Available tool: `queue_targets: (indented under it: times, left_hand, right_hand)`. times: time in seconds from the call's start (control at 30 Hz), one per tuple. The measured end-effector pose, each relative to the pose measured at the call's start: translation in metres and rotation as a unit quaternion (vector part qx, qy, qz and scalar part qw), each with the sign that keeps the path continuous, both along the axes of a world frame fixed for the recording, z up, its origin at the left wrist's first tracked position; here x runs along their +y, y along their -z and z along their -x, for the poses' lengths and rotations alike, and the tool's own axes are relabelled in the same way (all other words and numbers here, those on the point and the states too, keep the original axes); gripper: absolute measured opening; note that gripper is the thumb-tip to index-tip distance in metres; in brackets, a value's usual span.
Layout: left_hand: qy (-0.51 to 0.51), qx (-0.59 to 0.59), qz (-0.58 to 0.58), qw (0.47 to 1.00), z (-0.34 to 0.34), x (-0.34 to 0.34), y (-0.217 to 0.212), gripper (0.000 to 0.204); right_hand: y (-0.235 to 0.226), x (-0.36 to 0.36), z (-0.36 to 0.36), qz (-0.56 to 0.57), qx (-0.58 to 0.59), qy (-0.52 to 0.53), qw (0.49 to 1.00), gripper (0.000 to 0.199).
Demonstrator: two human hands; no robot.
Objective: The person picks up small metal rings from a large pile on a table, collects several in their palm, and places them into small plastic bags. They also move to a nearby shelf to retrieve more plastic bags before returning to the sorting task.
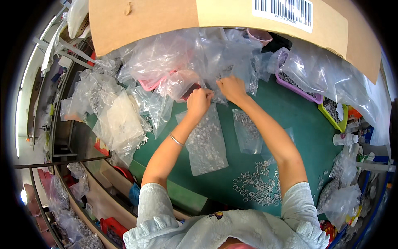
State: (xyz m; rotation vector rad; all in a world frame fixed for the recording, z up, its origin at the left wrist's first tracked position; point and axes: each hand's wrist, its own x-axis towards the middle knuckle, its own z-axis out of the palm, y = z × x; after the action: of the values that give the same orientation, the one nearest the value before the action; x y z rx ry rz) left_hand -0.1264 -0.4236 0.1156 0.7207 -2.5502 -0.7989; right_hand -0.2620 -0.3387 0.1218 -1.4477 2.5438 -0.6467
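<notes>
Both hands reach to the far side of the green counter (302, 124). Left hand (199, 101) is clenched, pinching the top edge of a clear plastic bag (206, 143) filled with small metal rings; the bag lies flat on the counter, running from the hand back toward the near edge. Silver bracelet (176, 140) on the left wrist. Right hand (233, 89) is just beside the left one, fingers closed on crumpled clear plastic at the same spot; cannot tell if it grips the same bag or the heap behind it.

A second, smaller bag of rings (247, 130) lies flat between the forearms, partly under the right arm. Loose metal rings (257, 186) are scattered near the near edge, beside the right elbow.

A heap of empty clear bags (186, 58) piles along the far edge, touching both hands, with a pink tray (151, 85) half buried in it. A cardboard box (166, 16) overhangs the far edge. On the far right side a purple tray (296, 87) holds rings, half covered by plastic; a yellow-green tray (331, 118) sits near it at the right edge. More clear bags (118, 120) stack at the left edge. A small white bottle (344, 139) lies at the right edge.
</notes>
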Motion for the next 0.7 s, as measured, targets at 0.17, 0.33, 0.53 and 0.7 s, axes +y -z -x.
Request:
queue_targets:
  times: [0.17, 0.33, 0.53, 0.7]
  left_hand:
    - [-0.038, -0.042, 0.1, 0.993, 0.015, -0.01, -0.002, 0.014]
    - [-0.061, 0.1, 0.0, 0.993, 0.01, 0.004, 0.001, 0.019]
    - [-0.048, 0.159, -0.38, 0.91, -0.059, 0.07, -0.015, 0.025]
    - [-0.013, 0.006, -0.747, 0.665, -0.11, 0.164, -0.003, 0.024]
  right_hand:
    - [0.002, 0.01, -0.013, 0.043, -0.022, 0.037, 0.998, 0.035]
    - [0.015, 0.032, 0.015, 0.134, -0.124, 0.126, 0.975, 0.034]
    - [-0.013, 0.156, -0.014, 0.281, -0.596, 0.137, 0.739, 0.031]
    - [0.017, 0.311, -0.077, 0.404, -0.789, 0.273, 0.374, 0.029]
